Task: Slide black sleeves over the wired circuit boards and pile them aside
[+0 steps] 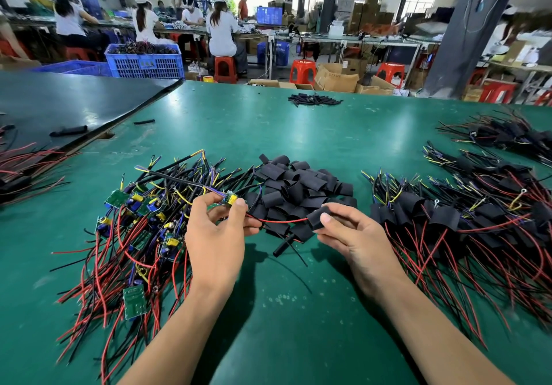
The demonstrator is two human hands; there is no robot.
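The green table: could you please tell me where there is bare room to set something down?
Bare: the near strip of table, between the unsleeved boards and the sleeved pile; also the wide stretch beyond the loose sleeves, up to the small far heap. Crowded: those three piles across the middle.

Bright overhead light, wide-angle edge distortion

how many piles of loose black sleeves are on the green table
2: a big pile at centre front and a small pile near the far edge. More may be hidden.
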